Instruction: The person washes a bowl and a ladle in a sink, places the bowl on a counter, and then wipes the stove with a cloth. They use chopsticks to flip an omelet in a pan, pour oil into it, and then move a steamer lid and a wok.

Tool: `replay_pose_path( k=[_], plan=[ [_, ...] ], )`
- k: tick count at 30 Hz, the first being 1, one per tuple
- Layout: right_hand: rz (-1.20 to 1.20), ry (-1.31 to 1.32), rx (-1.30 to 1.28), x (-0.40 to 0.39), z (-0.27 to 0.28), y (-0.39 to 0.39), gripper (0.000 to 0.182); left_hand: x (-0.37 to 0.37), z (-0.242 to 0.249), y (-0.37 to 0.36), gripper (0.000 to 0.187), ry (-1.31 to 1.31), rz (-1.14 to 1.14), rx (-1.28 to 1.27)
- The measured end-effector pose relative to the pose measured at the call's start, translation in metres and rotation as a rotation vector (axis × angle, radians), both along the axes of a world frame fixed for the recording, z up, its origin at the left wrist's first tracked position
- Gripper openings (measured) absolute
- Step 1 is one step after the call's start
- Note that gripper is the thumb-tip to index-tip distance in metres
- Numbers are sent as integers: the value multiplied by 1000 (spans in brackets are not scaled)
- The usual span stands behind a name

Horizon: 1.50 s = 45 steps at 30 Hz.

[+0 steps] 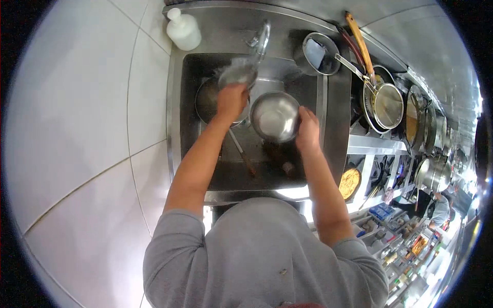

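Over a metal sink point(221, 172), my right hand point(308, 128) is closed on the right rim of a shiny steel bowl point(276, 117). My left hand point(232, 104) grips a second metal vessel point(239, 73), blurred, beneath the running faucet point(264, 40). Below my left hand, a round pan point(207, 100) lies in the sink, its handle point(236, 141) pointing toward me. Part of that pan is hidden by my left hand and forearm.
A white bottle point(184, 32) stands at the back left corner. Right of the faucet sits a pot point(316, 54). Farther right are a strainer point(388, 106), stacked pans and a pan of yellow food point(350, 184). Another person point(439, 210) is at the far right.
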State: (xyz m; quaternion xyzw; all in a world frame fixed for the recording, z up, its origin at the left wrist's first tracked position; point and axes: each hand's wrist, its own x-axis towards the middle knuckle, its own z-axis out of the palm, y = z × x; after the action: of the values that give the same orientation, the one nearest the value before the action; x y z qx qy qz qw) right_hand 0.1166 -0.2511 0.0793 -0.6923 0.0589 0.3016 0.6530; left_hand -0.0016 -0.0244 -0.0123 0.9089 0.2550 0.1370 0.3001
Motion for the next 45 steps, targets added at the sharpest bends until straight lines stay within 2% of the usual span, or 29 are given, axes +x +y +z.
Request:
replay_pose_path(
  k=[2, 4, 5, 7, 11, 14, 15, 16, 18, 19, 20, 22, 23, 25, 26, 27, 29, 30, 32, 33, 35, 36, 38, 40, 41, 42, 43, 44, 45],
  plan=[
    [-117, 107, 56, 2, -34, -15, 43, 1, 18, -1, 23, -146, 187, -210],
    [-198, 371, 367, 12, -92, -26, 48, 2, 22, -6, 22, -172, 275, -364],
    [-252, 428, 282, -6, -36, -3, 50, 1, 15, -9, 23, -323, 406, -608],
    [-214, 508, 335, -5, -70, -1, 54, -1, 8, -14, 27, -531, 601, -1016],
    [-289, 600, 343, -25, -60, 25, 55, -6, -12, -33, 33, -611, 702, -1337],
    [-209, 638, 404, -21, -97, 21, 56, -4, -39, -50, 36, -486, 758, -1594],
    [-203, 645, 394, -17, -116, 19, 56, 1, -34, -57, 39, -336, 830, -1553],
    [-195, 568, 310, -11, -136, 15, 62, -4, -68, -58, 39, -335, 843, -1556],
    [-191, 494, 215, 3, -149, 7, 69, -21, -172, -61, 40, -306, 335, -1352],
    [-159, 499, 142, 12, -148, 1, 68, -28, -189, -56, 40, -191, 47, -873],
    [-127, 504, 67, 18, -142, -2, 68, -25, -191, -53, 40, -188, 52, -887],
    [-117, 377, -40, 14, -129, -6, 68, -13, -162, -41, 49, 217, 127, -333],
    [-82, 286, -95, 16, -149, -19, 67, -14, -123, -31, 43, 311, -56, 76],
    [-38, 183, -150, 19, -147, -18, 66, -32, -215, -14, 39, 385, -11, 178],
    [-102, 326, -167, 9, -118, -10, 64, -38, -248, -14, 35, 469, 24, 283],
    [-172, 469, -181, 0, -100, -9, 63, -39, -238, -13, 35, 468, 22, 273],
    [-186, 546, -97, -10, -100, -20, 62, -35, -191, 3, 28, 456, -334, 183],
    [-195, 624, -6, -19, -91, -16, 62, -28, -184, 6, 28, 456, -345, 188],
    [-227, 667, -11, -32, -78, -17, 60, -6, -171, 7, 29, 415, -54, 33],
    [-221, 681, 32, -37, -80, -19, 58, 1, -166, 13, 29, 410, -54, 40],
    [-209, 685, 83, -43, -85, -26, 56, 11, -153, 22, 45, 405, 229, -482],
    [-197, 687, 56, -45, -88, -30, 56, 10, -148, 23, 45, 393, 228, -474],
    [-140, 680, 88, -49, -81, -34, 58, 3, -138, 18, 65, 240, 224, -280],
    [-185, 649, 8, -55, -77, -42, 64, 2, -123, 16, 79, 484, 238, -401],
    [-88, 702, 76, -54, -77, -49, 61, 2, -101, 23, 81, 423, 87, -478],
    [-100, 660, 80, -58, -86, -58, 64, 5, -123, 24, 72, 410, 143, -582],
    [-91, 622, -21, -59, -91, -63, 65, 0, -181, 32, 57, 245, 88, -725],
    [-115, 597, -37, -61, -62, -60, 63, -6, -190, 29, 47, 206, 56, -391],
    [-164, 588, -16, -68, -64, -65, 63, -11, -213, 38, 50, 150, -51, -718]
  ],
)
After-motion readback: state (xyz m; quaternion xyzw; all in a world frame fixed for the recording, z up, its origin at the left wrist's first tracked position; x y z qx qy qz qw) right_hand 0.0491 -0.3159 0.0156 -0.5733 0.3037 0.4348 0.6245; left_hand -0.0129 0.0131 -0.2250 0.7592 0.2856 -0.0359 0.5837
